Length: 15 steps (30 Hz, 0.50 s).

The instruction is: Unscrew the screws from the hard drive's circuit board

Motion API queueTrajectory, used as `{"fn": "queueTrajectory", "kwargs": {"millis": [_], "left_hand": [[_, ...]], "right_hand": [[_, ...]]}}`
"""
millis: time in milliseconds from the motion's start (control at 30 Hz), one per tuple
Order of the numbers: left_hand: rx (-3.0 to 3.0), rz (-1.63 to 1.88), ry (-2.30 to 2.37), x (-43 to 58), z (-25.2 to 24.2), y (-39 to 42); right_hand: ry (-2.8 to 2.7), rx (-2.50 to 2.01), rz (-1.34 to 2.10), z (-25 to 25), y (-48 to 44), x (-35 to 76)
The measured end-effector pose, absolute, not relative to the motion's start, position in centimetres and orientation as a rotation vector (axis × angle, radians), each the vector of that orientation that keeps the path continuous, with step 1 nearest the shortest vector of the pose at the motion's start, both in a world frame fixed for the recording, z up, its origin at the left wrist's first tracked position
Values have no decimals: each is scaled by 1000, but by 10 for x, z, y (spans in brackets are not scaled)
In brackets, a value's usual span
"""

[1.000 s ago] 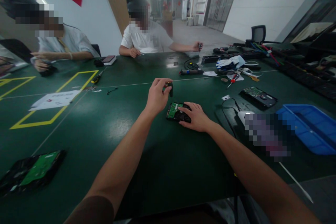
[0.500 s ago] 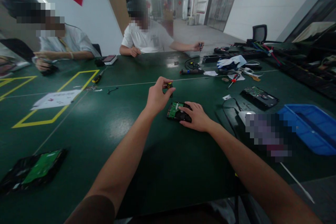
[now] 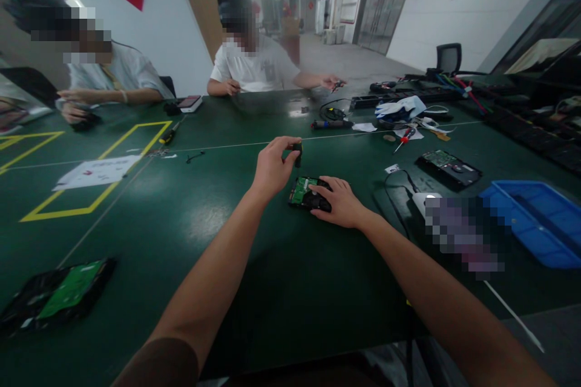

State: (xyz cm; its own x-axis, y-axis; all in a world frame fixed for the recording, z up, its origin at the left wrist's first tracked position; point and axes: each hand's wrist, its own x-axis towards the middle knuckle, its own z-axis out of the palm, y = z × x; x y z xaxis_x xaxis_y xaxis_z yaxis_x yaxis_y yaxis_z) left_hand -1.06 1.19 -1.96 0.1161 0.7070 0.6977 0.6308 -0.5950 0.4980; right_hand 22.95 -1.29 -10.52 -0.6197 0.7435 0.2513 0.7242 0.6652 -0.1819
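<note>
A hard drive point(image 3: 303, 191) lies circuit-board side up on the dark green table point(image 3: 281, 266), in the middle of the view. My right hand point(image 3: 338, 202) rests flat on its right half, fingers pressing it down. My left hand point(image 3: 272, 166) hovers just above and left of the drive, fingertips pinched on the black and yellow handle of a small screwdriver point(image 3: 296, 154) held upright over the drive's far edge.
Another hard drive point(image 3: 57, 296) lies at the near left, a third point(image 3: 448, 167) at the right beside a blue tray point(image 3: 535, 217). Two people sit across the table. A paper sheet point(image 3: 97, 171), a yellow-handled screwdriver point(image 3: 166, 135), gloves point(image 3: 399, 107) and cables lie farther back.
My left hand's fingers have shifted slightly on the screwdriver handle. The person across the table lowered a raised hand toward the table. My right hand stays on the drive.
</note>
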Motion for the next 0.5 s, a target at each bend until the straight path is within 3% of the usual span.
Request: {"fn": "queueTrajectory", "kwargs": {"millis": [500], "left_hand": [[2221, 1479, 1342, -7, -20, 10]], "right_hand": [[-2568, -1167, 92, -107, -12, 229]]}}
